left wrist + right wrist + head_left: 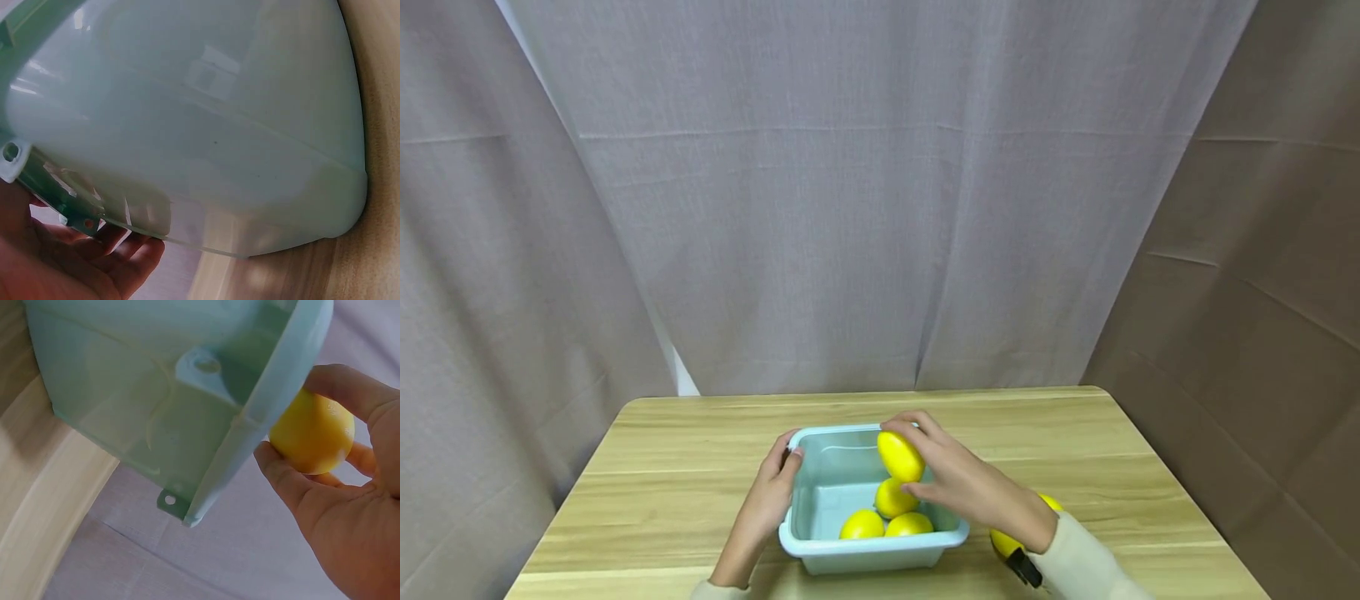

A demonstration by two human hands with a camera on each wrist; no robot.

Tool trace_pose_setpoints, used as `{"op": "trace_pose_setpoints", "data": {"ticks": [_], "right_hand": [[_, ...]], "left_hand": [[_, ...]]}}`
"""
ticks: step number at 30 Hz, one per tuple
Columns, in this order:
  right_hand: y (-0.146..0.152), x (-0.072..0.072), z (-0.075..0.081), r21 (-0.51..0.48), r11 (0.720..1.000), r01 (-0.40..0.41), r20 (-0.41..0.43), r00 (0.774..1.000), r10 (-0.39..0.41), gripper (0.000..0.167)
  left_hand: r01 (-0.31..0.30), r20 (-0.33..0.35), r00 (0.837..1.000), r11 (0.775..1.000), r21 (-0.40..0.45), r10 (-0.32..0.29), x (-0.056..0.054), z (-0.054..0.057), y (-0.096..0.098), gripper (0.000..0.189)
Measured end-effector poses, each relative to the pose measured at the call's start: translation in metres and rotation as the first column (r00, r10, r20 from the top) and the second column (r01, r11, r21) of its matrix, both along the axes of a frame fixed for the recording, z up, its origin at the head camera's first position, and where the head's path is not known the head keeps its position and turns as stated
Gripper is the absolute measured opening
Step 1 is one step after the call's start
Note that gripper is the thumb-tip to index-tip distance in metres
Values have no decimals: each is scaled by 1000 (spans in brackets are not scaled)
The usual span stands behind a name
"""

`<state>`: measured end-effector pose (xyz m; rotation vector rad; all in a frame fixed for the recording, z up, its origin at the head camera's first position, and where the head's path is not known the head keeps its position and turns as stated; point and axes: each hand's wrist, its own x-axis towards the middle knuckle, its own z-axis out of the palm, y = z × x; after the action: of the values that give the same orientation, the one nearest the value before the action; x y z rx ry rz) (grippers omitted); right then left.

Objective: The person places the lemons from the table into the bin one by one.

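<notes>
A pale green plastic basin [805, 546] stands on the table, its side wall [212, 144] filling most of the left wrist view. My left hand [772, 483] grips its left rim, thumb over the edge and fingers outside below it. With thumb and fingers, my right hand [943, 462] holds a yellow lemon [900, 456] over the basin's right part; the right wrist view shows this lemon [314, 432] just beyond the rim. Inside the basin lie three lemons: one [893, 498] under the held one, and two at the near wall, left [862, 525] and right [910, 524].
More yellow fruit [1003, 543] lies on the wooden table [1120, 492] right of the basin, partly hidden by my right forearm. A black piece [1024, 568] shows beside the right cuff. Grey curtains [820, 250] hang behind the table and along both sides.
</notes>
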<state>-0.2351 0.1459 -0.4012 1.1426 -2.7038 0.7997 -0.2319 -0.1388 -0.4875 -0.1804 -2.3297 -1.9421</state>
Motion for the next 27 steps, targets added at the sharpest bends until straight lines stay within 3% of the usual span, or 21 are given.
{"op": "trace_pose_setpoints", "data": {"ticks": [10,16,27], "right_hand": [[1,-11,3,88,992,-85,26,996,83,75],[-1,-17,5,211,972,-104,60,994,94,72],[-16,-28,6,296,940,-171,56,985,162,71]], "left_hand": [[-5,5,1000,1000,1,5,-2,0,1,42],[-7,5,1000,1000,-5,7,-1,-1,2,41],[-8,-3,1000,1000,-21,8,-1,-1,0,41]]}}
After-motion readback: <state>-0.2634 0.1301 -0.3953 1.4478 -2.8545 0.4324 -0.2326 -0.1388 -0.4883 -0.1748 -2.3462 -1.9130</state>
